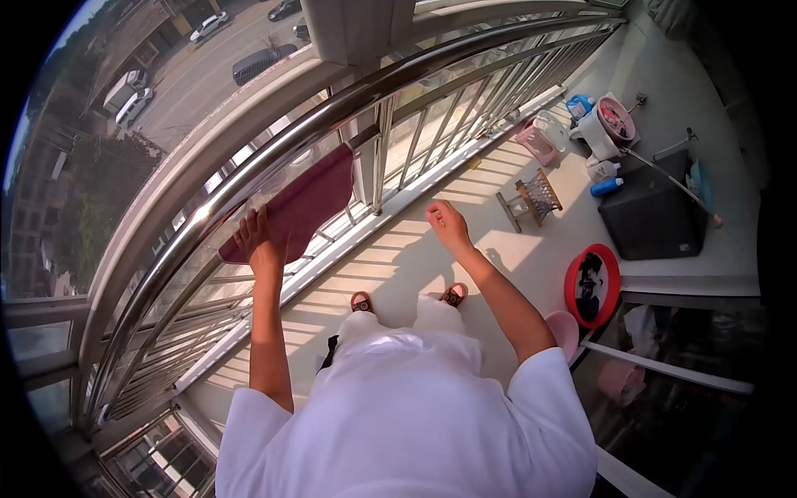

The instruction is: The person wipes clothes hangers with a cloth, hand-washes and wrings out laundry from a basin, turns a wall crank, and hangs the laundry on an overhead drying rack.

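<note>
A maroon cloth (320, 199) hangs over the inner side of the curved metal railing (203, 214). My left hand (259, 239) lies on the lower left part of this cloth, fingers spread over it and pointing to the rail. To the right, my right hand (446, 219) is in the air above the floor, away from the railing. Its fingers are curled inward, and whatever they hold, if anything, is too small to make out.
A small folding stool (538, 199) stands right of my right hand. Farther right are a red basin (573, 286) with dark items, a black box (652, 212), bottles (606, 186) and a pink bucket (616, 118). Windows and a street lie beyond the railing.
</note>
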Available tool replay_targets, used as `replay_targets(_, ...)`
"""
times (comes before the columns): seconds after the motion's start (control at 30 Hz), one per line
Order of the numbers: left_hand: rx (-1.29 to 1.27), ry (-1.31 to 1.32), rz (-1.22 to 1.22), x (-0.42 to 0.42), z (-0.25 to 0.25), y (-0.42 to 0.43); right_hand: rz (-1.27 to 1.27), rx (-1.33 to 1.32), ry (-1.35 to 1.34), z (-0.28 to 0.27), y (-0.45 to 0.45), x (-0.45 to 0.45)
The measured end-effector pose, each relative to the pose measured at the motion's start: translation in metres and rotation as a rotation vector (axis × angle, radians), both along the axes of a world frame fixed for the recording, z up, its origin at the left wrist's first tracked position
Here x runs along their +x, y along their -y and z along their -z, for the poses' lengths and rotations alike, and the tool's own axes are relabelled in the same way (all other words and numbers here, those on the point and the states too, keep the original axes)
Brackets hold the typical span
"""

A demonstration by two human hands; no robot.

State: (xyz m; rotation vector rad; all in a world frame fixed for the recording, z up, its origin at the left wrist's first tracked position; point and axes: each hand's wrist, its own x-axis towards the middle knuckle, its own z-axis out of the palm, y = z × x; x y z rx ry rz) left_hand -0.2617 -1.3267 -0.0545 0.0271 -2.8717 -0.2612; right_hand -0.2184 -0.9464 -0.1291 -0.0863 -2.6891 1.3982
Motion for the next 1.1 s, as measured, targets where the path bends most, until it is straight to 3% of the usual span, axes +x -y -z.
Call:
replay_targets(0.1, -0.048, 0.074, 0.049, -0.011, -0.005, -0.019, 0.126, 0.026, 0.118, 0.039, -0.081, 0.109)
replay_targets(0.17, 0.027, -0.001, 0.007, -0.004, -0.050, -0.085, 0.329, 0.038, 0.366, 0.057, -0.141, 0.182)
replay_targets(0.23, 0.218, -0.192, 0.321, -0.006, -0.058, -0.155, 0.510, 0.094, 0.376, 0.080, -0.207, 0.248)
replay_targets(0.33, 0.321, 0.139, 0.520, 0.000, -0.057, -0.294, 0.714, 0.113, 0.358, 0.117, -0.312, 0.326)
replay_targets(0.4, 0.301, 0.102, 0.740, 0.006, -0.035, -0.388, 0.876, 0.048, 0.370, 0.115, -0.360, 0.358)
replay_targets(0.57, 0.405, 0.288, 0.961, 0.035, -0.039, -0.606, 1.012, -0.050, 0.279, 0.085, -0.480, 0.384)
replay_targets(0.73, 0.461, 0.337, 1.084, 0.028, -0.037, -0.745, 1.081, -0.111, 0.198, 0.066, -0.593, 0.365)
replay_targets(0.87, 0.433, 0.334, 1.088, 0.003, -0.015, -0.836, 1.128, -0.218, 0.196, 0.090, -0.675, 0.353)
replay_targets(1.1, 0.305, 0.412, 1.060, -0.061, 0.042, -1.030, 1.170, -0.063, 0.450, 0.133, -0.811, 0.414)
